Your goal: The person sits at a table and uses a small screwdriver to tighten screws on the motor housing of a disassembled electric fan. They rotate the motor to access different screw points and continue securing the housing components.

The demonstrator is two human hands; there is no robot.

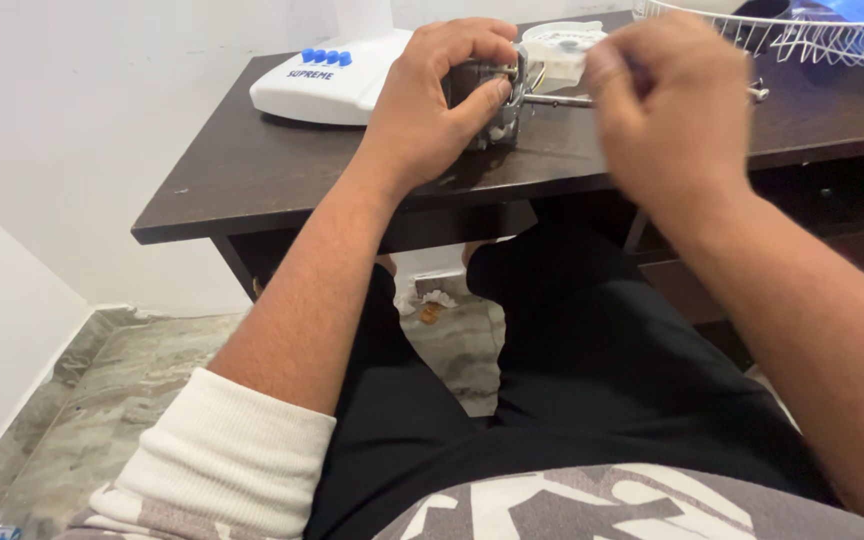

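Spanning the top of the view, a dark table (252, 170) carries a white fan base (337, 85) with blue buttons at the left, a wire guard (802, 35) at the right edge, and a small motor (497, 100) between them near the front. The left hand (432, 100) is wrapped tightly around the motor, thumb pressed on its face. The right hand (667, 110), blurred, has its fingers curled in close beside the motor's shaft (562, 100); whether they pinch anything cannot be made out.

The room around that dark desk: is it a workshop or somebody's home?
Probably a home room used for a repair. A dark wooden desk stands against a plain white wall on a marble-like floor, with a white fan base on it.
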